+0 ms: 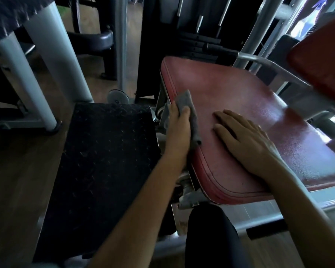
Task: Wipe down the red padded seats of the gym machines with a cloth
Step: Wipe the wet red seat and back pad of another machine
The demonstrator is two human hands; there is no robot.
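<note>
At edge of red seat (240, 105), left hand (179, 125) fingers gripping grey cloth (184, 99), right hand (248, 142) fingers flat beside it.

My left hand (179, 122) and forearm bare, my right hand (248, 140) and forearm bare, my knee (211, 238) in plain black fabric.

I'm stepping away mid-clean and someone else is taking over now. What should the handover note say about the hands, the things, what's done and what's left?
Left hand grips the grey cloth against the left edge of the red seat.
Right hand lies flat on the seat's near part, fingers straight, holding nothing.
Done: the cloth is on this seat; the seat's right side looks glossy, perhaps already wiped, not certain.
Left: finish this seat's top and edges, then the second red pad at upper right.
</note>
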